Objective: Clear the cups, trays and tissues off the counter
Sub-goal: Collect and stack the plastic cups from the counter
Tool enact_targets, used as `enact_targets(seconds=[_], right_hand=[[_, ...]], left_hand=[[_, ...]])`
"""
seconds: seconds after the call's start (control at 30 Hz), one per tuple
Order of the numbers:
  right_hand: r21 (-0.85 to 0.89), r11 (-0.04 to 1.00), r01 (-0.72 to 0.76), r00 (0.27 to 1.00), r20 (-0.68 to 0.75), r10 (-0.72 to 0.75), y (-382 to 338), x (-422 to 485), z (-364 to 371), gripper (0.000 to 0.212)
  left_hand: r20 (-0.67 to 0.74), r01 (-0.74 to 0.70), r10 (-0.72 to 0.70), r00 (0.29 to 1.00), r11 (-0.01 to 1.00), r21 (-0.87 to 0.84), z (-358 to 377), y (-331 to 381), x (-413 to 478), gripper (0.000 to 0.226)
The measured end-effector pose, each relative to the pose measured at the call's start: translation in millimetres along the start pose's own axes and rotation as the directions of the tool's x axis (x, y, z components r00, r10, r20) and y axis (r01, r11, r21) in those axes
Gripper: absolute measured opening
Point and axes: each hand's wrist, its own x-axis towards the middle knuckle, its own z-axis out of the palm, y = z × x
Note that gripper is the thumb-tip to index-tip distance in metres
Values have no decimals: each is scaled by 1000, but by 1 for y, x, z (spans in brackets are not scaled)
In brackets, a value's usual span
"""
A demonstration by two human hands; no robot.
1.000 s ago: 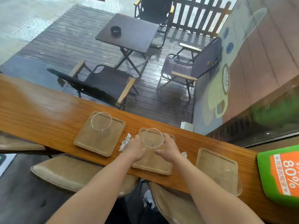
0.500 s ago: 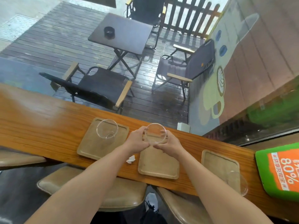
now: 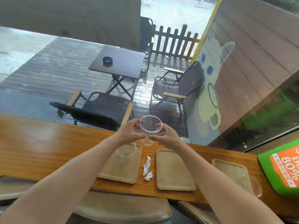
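Note:
A clear plastic cup (image 3: 150, 126) hangs in the air above the wooden counter (image 3: 40, 146), gripped from both sides by my left hand (image 3: 129, 132) and my right hand (image 3: 168, 135). Below it the middle tray (image 3: 174, 172) lies bare. The left tray (image 3: 123, 168) carries a second clear cup (image 3: 126, 150) at its far end. Two crumpled tissues (image 3: 146, 165) lie on the counter between these trays. A third tray (image 3: 233, 172) at the right has a clear cup (image 3: 254, 185) at its near corner.
A green and orange sign (image 3: 284, 167) stands on the counter's right end. Padded stools (image 3: 123, 206) sit under the near edge. Behind the counter a window shows a deck with a dark table (image 3: 118, 61) and folding chairs.
Both hands have lifted the cup off the middle tray and raised it above the counter. The camera has tilted up, so the trays now sit lower in view.

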Motion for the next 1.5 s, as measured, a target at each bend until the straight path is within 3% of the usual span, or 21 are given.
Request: enact_targets(seconds=[0.43,0.7,1.07,1.2,1.5], right_hand=[[-11,1000,14,1000,26,-14,-35,7,67,84],[-37,999,-33,997,66,35,-27,8,88,72],[-91,990,-106,990,83,113,-15,17,104,74],[-106,988,-112,989,84,121,-4,23,112,62],[-130,979,-157,976,131,174,21,25,132,60]], left_hand=[[3,28,-28,1000,999,16,-47,-51,-25,55],[30,65,-67,997,997,52,-41,-71,-34,58],[14,77,-79,997,991,105,-19,-94,-34,59],[28,110,-114,993,985,136,-12,-104,-31,62],[35,187,-192,981,975,117,10,-114,-40,58]])
